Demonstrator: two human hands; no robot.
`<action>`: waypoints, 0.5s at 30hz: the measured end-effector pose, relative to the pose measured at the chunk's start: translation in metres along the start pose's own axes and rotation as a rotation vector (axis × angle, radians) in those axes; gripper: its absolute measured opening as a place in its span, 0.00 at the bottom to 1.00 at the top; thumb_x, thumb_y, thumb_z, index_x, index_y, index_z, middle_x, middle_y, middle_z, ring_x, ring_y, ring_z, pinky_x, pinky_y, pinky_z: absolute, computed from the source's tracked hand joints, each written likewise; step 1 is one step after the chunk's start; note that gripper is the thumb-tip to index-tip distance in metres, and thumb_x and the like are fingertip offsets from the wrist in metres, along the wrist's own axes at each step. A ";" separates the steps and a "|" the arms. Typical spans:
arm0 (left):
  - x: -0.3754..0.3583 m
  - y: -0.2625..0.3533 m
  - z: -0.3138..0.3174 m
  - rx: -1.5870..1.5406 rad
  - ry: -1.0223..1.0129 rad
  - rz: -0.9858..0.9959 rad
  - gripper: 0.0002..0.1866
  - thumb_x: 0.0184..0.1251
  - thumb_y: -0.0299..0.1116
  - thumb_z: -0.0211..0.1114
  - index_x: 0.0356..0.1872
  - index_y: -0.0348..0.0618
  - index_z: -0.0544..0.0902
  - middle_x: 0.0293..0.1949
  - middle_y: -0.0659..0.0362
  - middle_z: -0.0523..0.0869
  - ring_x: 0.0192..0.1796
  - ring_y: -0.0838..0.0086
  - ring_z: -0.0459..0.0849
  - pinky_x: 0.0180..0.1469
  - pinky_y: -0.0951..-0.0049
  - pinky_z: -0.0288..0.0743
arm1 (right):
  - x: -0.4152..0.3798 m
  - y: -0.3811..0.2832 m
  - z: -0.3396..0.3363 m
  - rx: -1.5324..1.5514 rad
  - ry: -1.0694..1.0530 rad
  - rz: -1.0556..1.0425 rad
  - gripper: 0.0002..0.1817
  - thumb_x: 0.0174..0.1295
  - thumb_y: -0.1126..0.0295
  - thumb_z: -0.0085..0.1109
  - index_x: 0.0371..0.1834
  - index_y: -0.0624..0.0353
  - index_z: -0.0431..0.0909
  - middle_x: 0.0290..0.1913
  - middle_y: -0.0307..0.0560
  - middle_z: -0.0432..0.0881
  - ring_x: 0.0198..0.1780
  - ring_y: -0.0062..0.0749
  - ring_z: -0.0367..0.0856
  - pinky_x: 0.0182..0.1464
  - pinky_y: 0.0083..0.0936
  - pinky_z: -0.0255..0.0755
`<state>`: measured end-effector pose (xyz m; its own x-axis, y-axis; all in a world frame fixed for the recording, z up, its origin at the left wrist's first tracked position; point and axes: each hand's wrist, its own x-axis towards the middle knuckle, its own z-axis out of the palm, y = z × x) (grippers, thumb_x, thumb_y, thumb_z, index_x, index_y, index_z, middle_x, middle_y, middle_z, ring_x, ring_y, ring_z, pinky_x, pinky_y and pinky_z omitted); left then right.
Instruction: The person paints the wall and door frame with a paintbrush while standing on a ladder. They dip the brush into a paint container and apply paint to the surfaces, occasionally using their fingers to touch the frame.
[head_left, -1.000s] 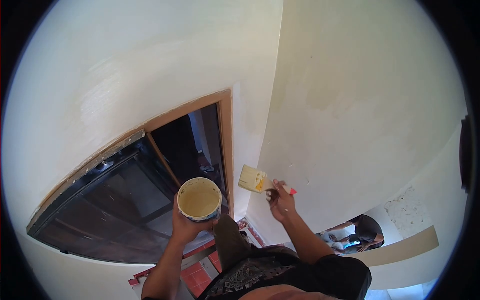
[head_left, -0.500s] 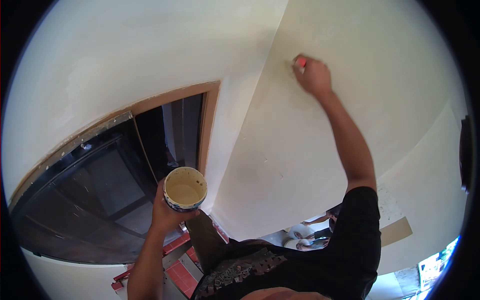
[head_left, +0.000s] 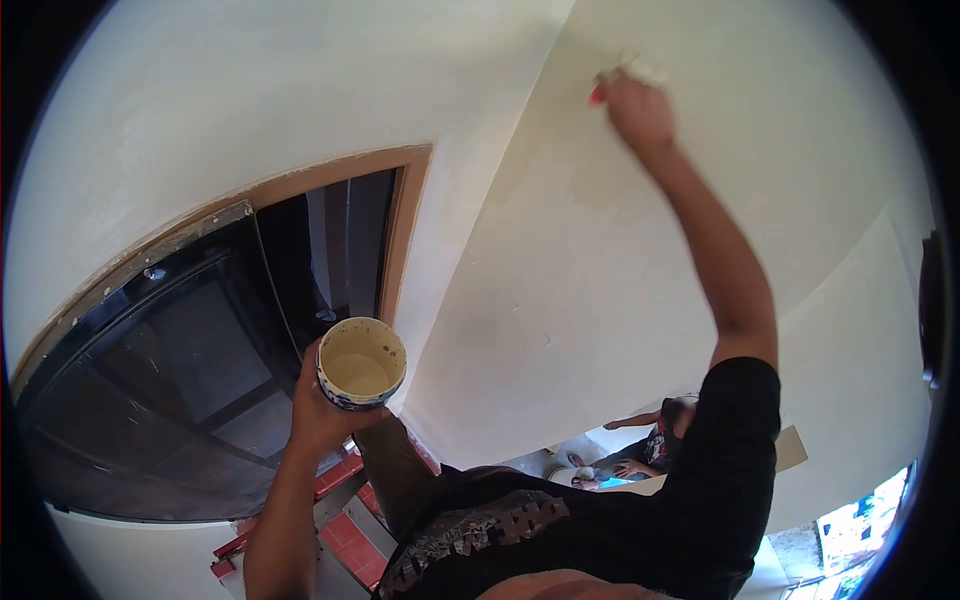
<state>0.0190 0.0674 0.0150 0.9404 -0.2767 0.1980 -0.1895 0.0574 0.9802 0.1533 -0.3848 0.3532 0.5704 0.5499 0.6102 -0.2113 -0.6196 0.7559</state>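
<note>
My left hand (head_left: pixel 322 415) is wrapped around a small paint can (head_left: pixel 350 398) with a smeared rim and drip-marked sides. Pale cream paint (head_left: pixel 358 374) shows inside it. High on the wall, my right hand (head_left: pixel 642 115) grips a paintbrush (head_left: pixel 597 96). Its red handle end sticks out at the left of the fist, and light bristles, blurred by motion, show above the knuckles against the cream wall (head_left: pixel 720 150). Darker, wet-looking patches lie on the wall below and left of that hand.
At left is a wooden door frame (head_left: pixel 415 200) with a dark glazed door (head_left: pixel 160 370). Red tiles (head_left: pixel 355 540) lie far below. Another person (head_left: pixel 655 445) sits low down near a pale bucket (head_left: pixel 563 476). A wall corner runs down between the two walls.
My right hand has moved up the wall with the brush, whose bristles now show above the fist. The can has shifted slightly left and up in view. The other person shows more fully.
</note>
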 end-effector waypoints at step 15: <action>-0.004 0.010 0.000 0.048 0.017 0.036 0.60 0.30 0.22 0.92 0.72 0.43 0.66 0.64 0.54 0.83 0.67 0.63 0.83 0.72 0.60 0.77 | 0.064 0.145 -0.069 0.059 -0.139 0.626 0.31 0.74 0.39 0.51 0.46 0.58 0.88 0.44 0.65 0.89 0.50 0.65 0.87 0.54 0.55 0.82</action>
<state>0.0134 0.0687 0.0236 0.9373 -0.2587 0.2336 -0.2362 0.0213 0.9715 0.1045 -0.4015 0.5179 0.4519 -0.0008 0.8920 -0.4958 -0.8316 0.2504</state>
